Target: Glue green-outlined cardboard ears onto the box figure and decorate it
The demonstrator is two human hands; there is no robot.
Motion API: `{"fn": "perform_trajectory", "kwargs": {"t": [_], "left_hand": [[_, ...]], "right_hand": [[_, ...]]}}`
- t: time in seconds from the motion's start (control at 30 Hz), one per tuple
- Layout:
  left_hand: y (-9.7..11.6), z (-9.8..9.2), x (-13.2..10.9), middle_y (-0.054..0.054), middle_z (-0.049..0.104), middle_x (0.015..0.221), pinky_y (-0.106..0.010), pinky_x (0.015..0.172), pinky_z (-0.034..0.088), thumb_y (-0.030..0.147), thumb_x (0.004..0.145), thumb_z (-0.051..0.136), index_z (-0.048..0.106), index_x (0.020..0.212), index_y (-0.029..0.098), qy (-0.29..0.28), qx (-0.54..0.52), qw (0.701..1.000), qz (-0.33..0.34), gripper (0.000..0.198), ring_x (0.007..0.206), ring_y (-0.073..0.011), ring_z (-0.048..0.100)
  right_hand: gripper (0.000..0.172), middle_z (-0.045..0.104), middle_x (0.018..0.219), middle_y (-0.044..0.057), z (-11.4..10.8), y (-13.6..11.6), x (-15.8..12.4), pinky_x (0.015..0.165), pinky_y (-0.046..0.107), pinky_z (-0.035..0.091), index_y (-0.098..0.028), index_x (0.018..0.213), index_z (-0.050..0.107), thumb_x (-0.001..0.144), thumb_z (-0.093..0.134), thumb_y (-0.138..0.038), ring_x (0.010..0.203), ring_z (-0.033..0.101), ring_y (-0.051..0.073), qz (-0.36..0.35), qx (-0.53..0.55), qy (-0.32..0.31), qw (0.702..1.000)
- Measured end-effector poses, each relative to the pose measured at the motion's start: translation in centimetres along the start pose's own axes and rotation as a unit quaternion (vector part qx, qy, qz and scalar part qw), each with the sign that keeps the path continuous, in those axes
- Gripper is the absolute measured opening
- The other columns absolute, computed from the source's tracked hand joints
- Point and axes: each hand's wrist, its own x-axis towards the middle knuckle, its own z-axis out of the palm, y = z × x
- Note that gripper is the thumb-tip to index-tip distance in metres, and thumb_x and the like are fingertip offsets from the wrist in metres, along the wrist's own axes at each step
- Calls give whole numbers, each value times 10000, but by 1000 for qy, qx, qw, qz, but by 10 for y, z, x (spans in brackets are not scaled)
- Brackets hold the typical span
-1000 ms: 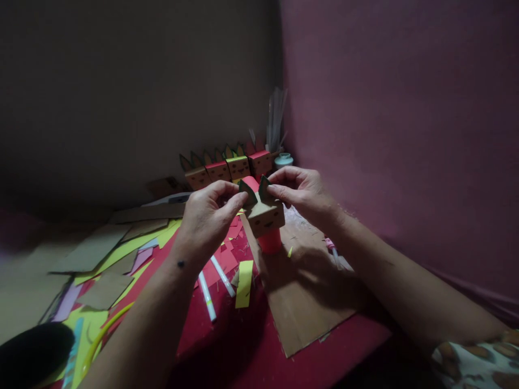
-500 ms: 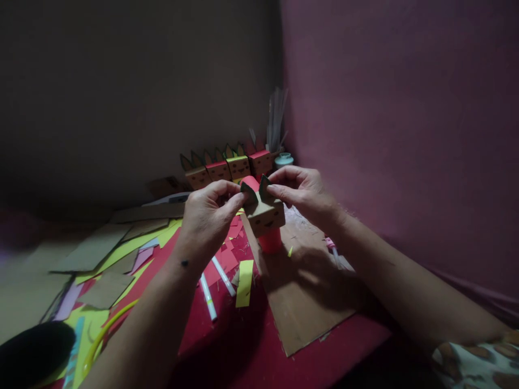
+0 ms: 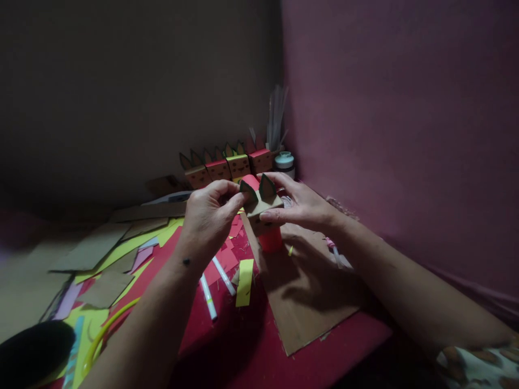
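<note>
A cardboard box figure (image 3: 265, 206) with two green-edged pointed ears and a red lower body (image 3: 271, 240) stands upright over a brown cardboard sheet (image 3: 300, 324). Between thumb and fingers, my left hand (image 3: 213, 213) pinches the left ear (image 3: 248, 191). My right hand (image 3: 302, 202) grips the figure's head from the right, its thumb across the front and its fingers behind. The right ear (image 3: 267, 187) stands free of my fingers. My right thumb covers part of the drawn face.
Several similar box figures (image 3: 219, 168) stand in a row at the back, beside a jar with a pale blue lid (image 3: 284, 159). Two white pens (image 3: 208, 300) and a yellow paper strip (image 3: 244, 283) lie on the red table. Cardboard and coloured paper scraps (image 3: 107, 289) spread leftward.
My right hand has let go of the right ear and moved down to take the figure's head, with the thumb over its front. My left hand stays at the left ear.
</note>
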Motion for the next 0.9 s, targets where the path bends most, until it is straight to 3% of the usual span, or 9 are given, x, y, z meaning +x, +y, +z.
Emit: {"fn": "perform_trajectory", "kwargs": {"t": [0.17, 0.37, 0.9], "left_hand": [[2, 0, -1, 7, 646, 681, -226, 492, 342, 269, 778, 673, 733, 774, 181, 7, 12, 1000, -5, 107, 575, -110, 463], [3, 1, -2, -2, 682, 705, -228, 525, 384, 274, 777, 679, 744, 773, 182, 6, 14, 1000, -1, 113, 607, -125, 529], [1, 2, -1, -1, 685, 699, -259, 580, 393, 289, 778, 663, 738, 764, 176, 3, 35, 999, 7, 137, 653, -136, 546]], "right_hand": [[682, 646, 1314, 135, 5, 2, -2, 1033, 478, 507, -198, 1312, 571, 721, 870, -363, 1180, 631, 303, -12, 31, -6, 999], [614, 633, 1280, 103, 8, 6, -2, 1043, 487, 503, -227, 1245, 608, 701, 873, -329, 1229, 604, 308, -39, 47, 13, 998], [613, 666, 1221, 106, 9, 5, -4, 965, 459, 525, -216, 1211, 609, 680, 890, -336, 1145, 635, 296, -2, 77, 16, 997]]}}
